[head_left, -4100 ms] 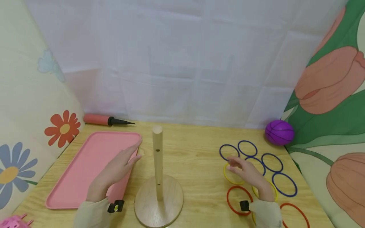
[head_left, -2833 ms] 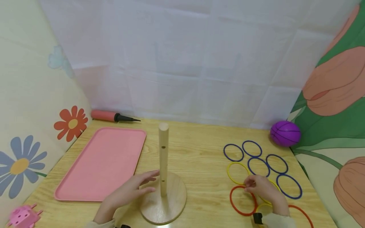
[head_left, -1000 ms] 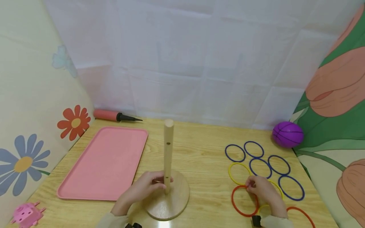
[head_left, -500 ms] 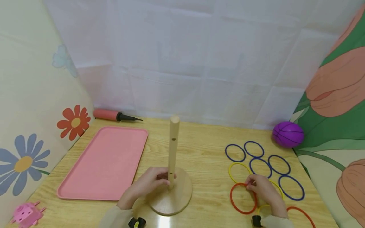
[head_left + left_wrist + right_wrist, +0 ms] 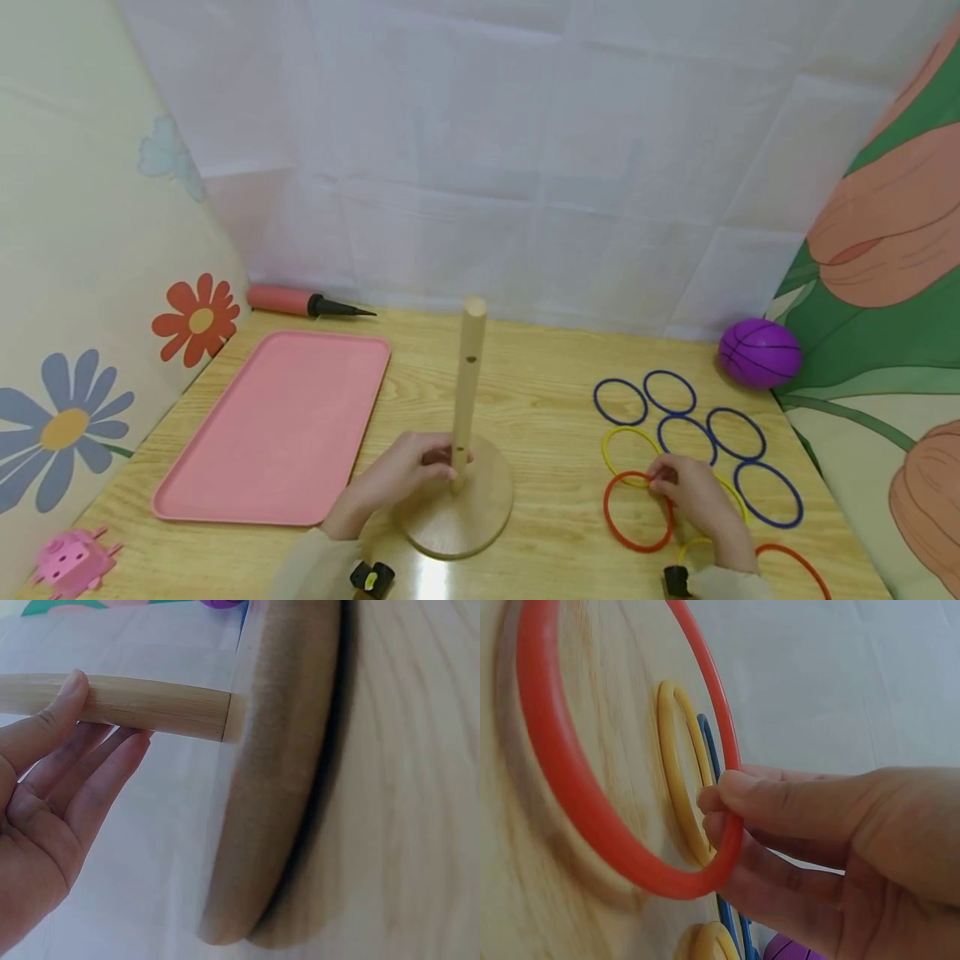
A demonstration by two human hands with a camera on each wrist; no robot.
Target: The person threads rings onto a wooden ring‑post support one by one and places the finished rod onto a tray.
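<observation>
My left hand [image 5: 401,471] grips the wooden post [image 5: 468,367] low down, with thumb and fingers on either side in the left wrist view. The post stands on a round wooden base [image 5: 491,500]; a dark shadow runs along the base [image 5: 270,765] edge. My right hand [image 5: 693,496] pinches a thin red ring [image 5: 544,712] between thumb and fingers. The ring's shadow on the table shows it raised off the surface. Below and around this hand lie yellow rings [image 5: 622,428], partly covered, several blue rings [image 5: 595,400], and a second red ring [image 5: 798,560] cut off by the frame.
A pink tray [image 5: 277,425] lies left of the stand. Behind it rests a red hand pump [image 5: 279,300] with a black nozzle. A purple ball [image 5: 759,353] sits at the back right, and a pink toy [image 5: 72,562] at the front left. Cloth walls enclose the table.
My left hand has come from the tray's side to the post, and the stand has shifted right and away. My right hand has taken hold of the red ring and raised it.
</observation>
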